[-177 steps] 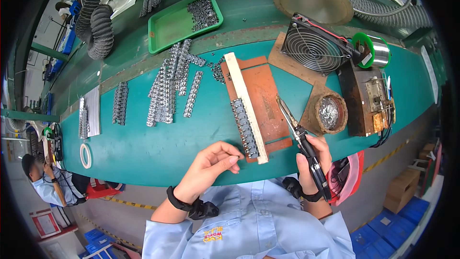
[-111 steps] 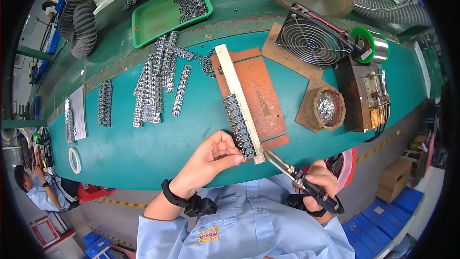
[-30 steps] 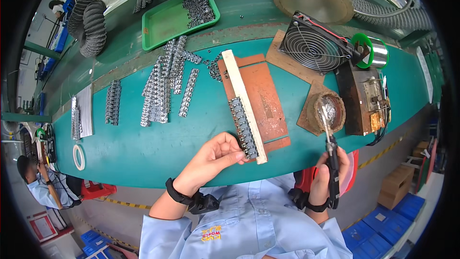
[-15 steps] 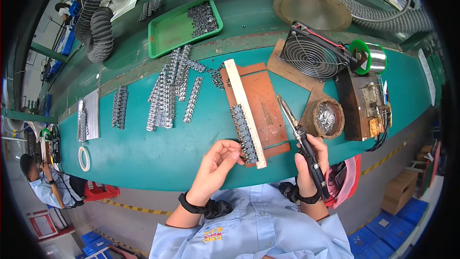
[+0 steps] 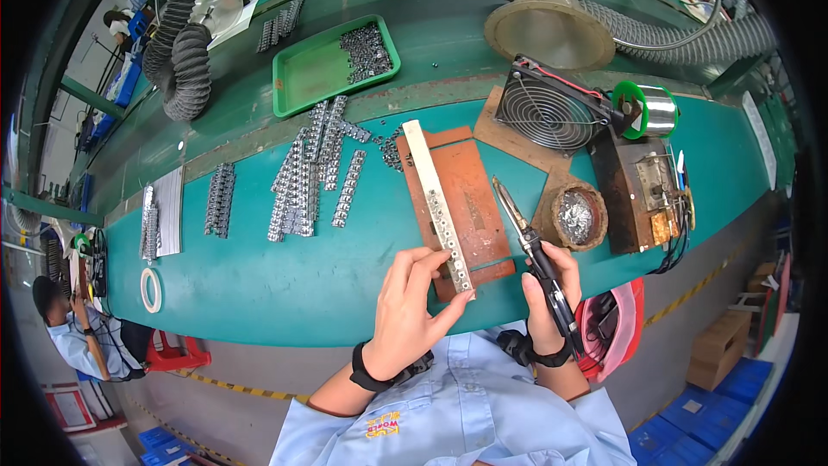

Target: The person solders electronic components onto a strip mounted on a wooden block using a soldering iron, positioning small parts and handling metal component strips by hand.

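Note:
A soldering iron (image 5: 532, 248) is gripped in my right hand (image 5: 545, 321), its metal tip pointing up and away beside a reddish-brown board (image 5: 474, 198). My left hand (image 5: 405, 306) has its fingertips on the left side of a long pale bar (image 5: 420, 155) and its thumb at the near end. The bar lies lengthwise on the board. Along the bar's nearer half runs a component strip (image 5: 448, 246), showing a row of small round dots. My fingers cover part of it.
Strips of metal components (image 5: 297, 181) lie left of the board, below a green tray (image 5: 302, 86) of small parts. To the right are a fan (image 5: 552, 108), a solder spool (image 5: 660, 112), a round pot (image 5: 580, 216) and a brown box (image 5: 617, 190). A tape ring (image 5: 151, 291) sits far left.
The dark component row on the bar's left side no longer shows; a dotted face shows instead. My left hand has moved right, its thumb now at the bar's near end. The iron stays in my right hand.

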Demonstrator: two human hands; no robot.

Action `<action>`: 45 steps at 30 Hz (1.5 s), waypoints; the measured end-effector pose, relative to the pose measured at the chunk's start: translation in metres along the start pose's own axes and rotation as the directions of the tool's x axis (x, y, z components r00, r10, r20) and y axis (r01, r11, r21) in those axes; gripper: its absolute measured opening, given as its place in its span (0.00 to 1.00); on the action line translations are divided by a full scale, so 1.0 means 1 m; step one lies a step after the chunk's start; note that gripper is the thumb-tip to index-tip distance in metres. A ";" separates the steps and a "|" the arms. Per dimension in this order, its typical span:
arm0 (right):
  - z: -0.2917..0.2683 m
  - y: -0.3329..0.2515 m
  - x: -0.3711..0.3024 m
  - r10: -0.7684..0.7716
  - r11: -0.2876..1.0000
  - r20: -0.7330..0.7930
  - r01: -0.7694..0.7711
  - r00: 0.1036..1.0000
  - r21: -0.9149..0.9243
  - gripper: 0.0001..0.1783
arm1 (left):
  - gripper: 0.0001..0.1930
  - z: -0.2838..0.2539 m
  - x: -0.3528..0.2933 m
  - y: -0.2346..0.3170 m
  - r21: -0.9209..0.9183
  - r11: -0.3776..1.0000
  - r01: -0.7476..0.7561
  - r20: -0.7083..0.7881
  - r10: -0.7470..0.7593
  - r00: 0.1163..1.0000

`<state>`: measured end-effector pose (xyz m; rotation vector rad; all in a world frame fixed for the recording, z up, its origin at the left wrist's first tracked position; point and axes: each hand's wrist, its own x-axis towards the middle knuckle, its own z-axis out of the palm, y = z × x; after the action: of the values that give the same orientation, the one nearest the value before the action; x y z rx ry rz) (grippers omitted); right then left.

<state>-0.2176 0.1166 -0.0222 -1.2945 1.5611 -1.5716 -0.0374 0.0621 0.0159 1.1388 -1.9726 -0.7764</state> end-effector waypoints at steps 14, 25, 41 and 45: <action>0.002 0.000 0.001 -0.057 0.998 -0.061 0.058 0.997 0.014 0.21 | 0.30 -0.011 0.014 0.003 -0.148 0.989 0.030 -0.122 -0.048 0.991; -0.001 0.002 -0.003 -0.020 1.000 -0.009 0.020 1.000 -0.017 0.22 | 0.31 -0.021 0.031 0.005 -0.132 0.991 -0.005 -0.145 -0.014 0.989; 0.004 -0.002 -0.004 0.012 0.999 -0.012 -0.011 1.000 0.032 0.22 | 0.18 -0.048 0.010 -0.001 -0.136 0.991 0.007 0.115 0.009 0.993; 0.000 -0.004 -0.006 0.043 0.999 -0.035 -0.043 0.998 -0.011 0.22 | 0.18 -0.083 0.005 -0.019 -0.080 0.996 0.029 0.014 -0.028 1.000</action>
<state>-0.2144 0.1220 -0.0202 -1.2380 1.6114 -1.5676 0.0370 0.0370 0.0485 1.1191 -1.9222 -0.8721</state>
